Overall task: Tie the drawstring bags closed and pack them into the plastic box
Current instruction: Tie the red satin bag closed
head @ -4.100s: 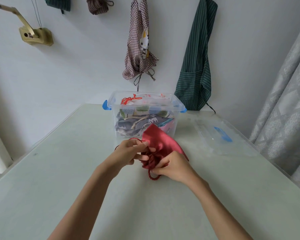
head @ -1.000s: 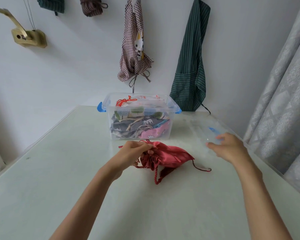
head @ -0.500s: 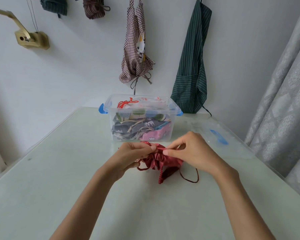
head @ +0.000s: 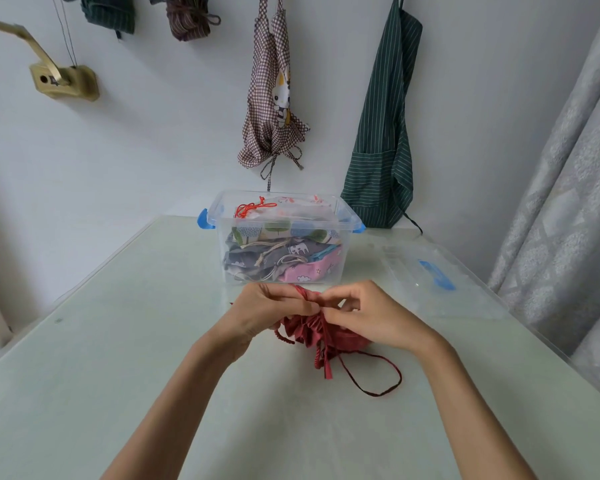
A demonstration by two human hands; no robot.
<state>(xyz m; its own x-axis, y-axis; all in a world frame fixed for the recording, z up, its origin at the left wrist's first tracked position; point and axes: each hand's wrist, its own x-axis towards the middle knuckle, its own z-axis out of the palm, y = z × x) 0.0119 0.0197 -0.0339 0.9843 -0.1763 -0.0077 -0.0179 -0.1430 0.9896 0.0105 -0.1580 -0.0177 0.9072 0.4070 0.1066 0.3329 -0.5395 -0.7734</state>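
A red drawstring bag [head: 321, 336] lies bunched on the pale green table [head: 125, 358], its mouth gathered tight. My left hand [head: 260, 311] pinches the gathered mouth and cord from the left. My right hand [head: 371, 315] pinches the cord just right of it, fingertips almost touching the left hand's. A dark red cord loop [head: 378, 379] trails toward me on the table. Just behind the hands stands the clear plastic box [head: 336, 209] with blue latches, holding several patterned drawstring bags [head: 284, 261].
The box's clear lid [head: 430, 275] with a blue handle lies flat to the right of the box. A grey curtain [head: 565, 188] hangs along the table's right edge. Aprons [head: 274, 98] hang on the wall behind.
My right hand came back from the lid side to the bag's mouth. Both hands now pinch the cord together, and the bag's mouth is more tightly gathered.
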